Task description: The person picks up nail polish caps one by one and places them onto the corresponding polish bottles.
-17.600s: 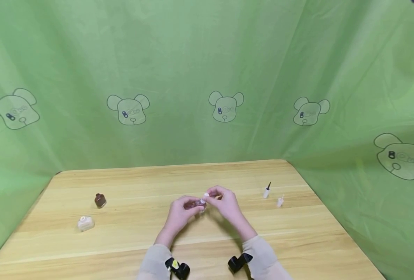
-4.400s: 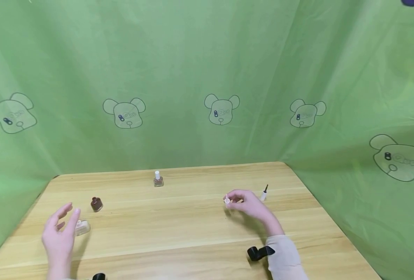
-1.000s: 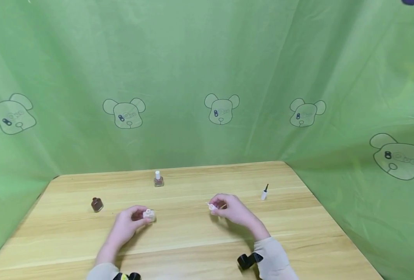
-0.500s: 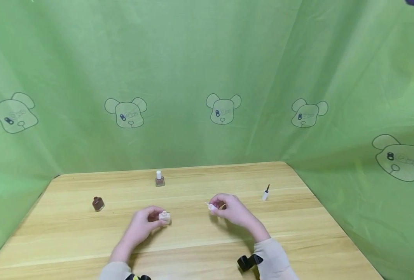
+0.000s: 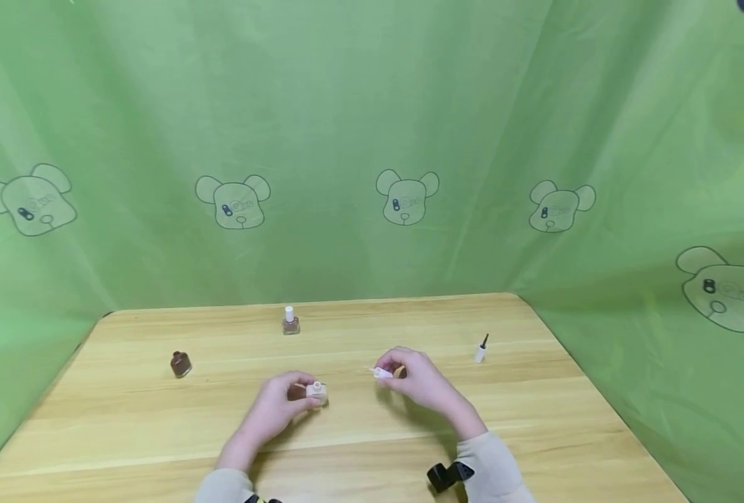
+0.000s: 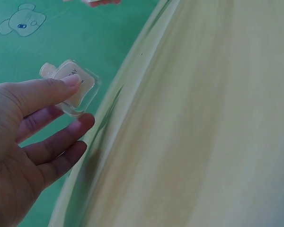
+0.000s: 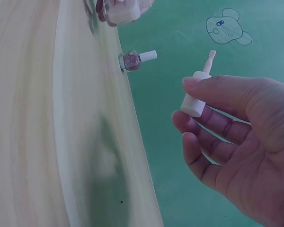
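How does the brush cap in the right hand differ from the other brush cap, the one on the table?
The held cap carries a pale brush; the standing cap carries a dark brush.
The right hand pinches the held cap; the standing cap rests on the table, untouched.
In the head view, the held cap's brush points left, while the standing cap's points up.
Both are white and off any bottle.
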Demonstrator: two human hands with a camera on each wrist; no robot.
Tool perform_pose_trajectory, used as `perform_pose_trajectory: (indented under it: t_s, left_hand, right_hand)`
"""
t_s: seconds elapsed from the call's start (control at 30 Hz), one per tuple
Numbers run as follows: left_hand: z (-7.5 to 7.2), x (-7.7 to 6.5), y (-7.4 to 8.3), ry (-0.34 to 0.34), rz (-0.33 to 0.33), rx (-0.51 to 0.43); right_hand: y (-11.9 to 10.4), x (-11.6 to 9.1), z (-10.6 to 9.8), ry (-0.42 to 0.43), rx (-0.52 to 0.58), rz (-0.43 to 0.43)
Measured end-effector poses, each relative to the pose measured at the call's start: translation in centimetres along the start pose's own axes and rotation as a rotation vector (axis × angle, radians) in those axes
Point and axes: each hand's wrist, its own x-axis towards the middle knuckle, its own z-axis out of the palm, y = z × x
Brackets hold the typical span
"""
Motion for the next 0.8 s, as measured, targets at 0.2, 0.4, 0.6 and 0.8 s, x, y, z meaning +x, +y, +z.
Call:
perform_pose_trajectory:
  t_s: [0.2,0.4,0.6,0.8]
  left_hand:
    - [0.8,0.0,0.6,0.003,0.018,0.005]
    - [1.3,0.0,1.5,0.014,0.050,0.018]
    - [1.9,0.1,1.9,0.040,0.066,0.038]
    - [2.5,0.0,2.2,0.089,0.088,0.046]
  right_hand:
    - [-0.6,-0.1,0.1,0.009,-0.027,-0.023]
    - [-1.2,-0.1,0.1,0.006,-0.055,-0.025]
    - [-1.6,-0.1,0.2,0.009,-0.055,-0.029]
    - [-2.0,-0.3,0.3,0.023,-0.078,-0.029]
